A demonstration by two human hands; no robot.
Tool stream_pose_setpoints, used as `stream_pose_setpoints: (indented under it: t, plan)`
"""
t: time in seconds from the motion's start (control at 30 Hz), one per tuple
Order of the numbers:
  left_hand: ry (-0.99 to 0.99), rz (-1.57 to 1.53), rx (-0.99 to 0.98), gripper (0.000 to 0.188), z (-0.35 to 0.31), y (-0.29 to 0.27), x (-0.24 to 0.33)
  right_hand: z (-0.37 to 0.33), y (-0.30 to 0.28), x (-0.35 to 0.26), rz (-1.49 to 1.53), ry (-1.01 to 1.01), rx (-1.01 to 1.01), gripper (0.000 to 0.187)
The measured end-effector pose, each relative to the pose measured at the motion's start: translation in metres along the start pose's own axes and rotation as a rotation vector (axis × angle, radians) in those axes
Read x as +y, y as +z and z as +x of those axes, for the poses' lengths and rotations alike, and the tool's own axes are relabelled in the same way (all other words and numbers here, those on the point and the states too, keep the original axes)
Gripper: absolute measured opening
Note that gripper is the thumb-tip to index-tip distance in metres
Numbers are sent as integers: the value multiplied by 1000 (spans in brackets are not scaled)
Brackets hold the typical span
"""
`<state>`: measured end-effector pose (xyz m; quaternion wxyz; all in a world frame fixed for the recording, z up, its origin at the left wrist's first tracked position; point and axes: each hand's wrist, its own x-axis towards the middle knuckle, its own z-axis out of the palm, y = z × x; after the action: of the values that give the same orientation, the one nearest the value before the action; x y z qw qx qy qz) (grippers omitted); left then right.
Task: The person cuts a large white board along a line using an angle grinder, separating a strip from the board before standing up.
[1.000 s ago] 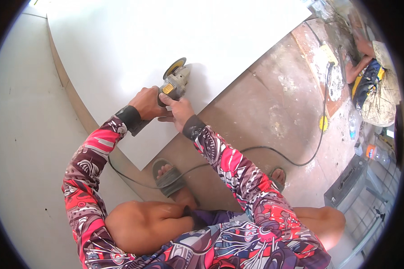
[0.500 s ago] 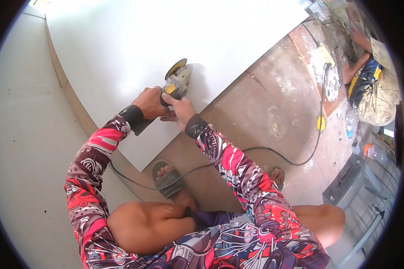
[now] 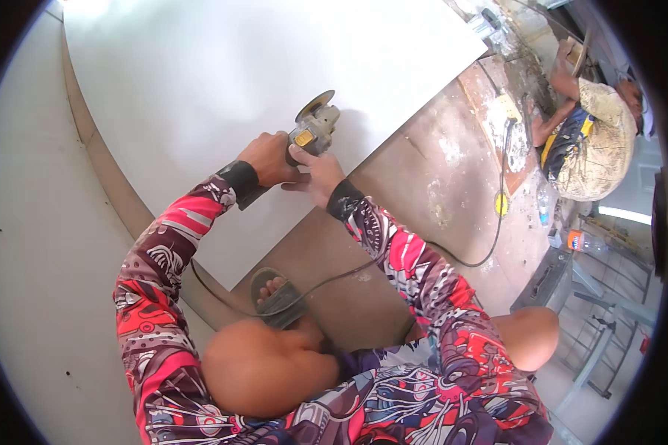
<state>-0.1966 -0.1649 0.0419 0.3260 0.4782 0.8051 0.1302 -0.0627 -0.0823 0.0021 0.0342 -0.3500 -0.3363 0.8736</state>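
Observation:
Both my hands are closed round an angle grinder (image 3: 312, 135) with a grey head and a yellow label. Its round cutting disc (image 3: 315, 106) points away from me, up and to the right. My left hand (image 3: 267, 158) wraps the rear of the body, and my right hand (image 3: 321, 176) grips it just beside, thumb laid along the top. Below the tool lies a large white board (image 3: 223, 89), whose near corner reaches toward my sandalled foot (image 3: 274, 293). Whether the disc touches the board I cannot tell.
The black power cord (image 3: 334, 280) runs under my right arm across the tiled floor to a yellowish outlet box (image 3: 506, 110). A co-worker (image 3: 590, 144) crouches at the far right. Bottles (image 3: 583, 241), a dark case (image 3: 543, 278) and a metal frame (image 3: 601, 304) stand on the right.
Both my hands and the grinder have moved a little right. The room at the right has shifted left in the view, showing more of the co-worker.

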Motion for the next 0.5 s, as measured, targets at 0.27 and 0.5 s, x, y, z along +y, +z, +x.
stream_pose_setpoints:
  t: [0.27, 0.5]
  plan:
    - [183, -129, 273, 48, -10, -18, -6, -41, -4, -92, -951, 246, -167, 59]
    - [96, -146, 350, 47, -44, -101, 9, -105, -23, -247, -1787, 398, -188, 47]
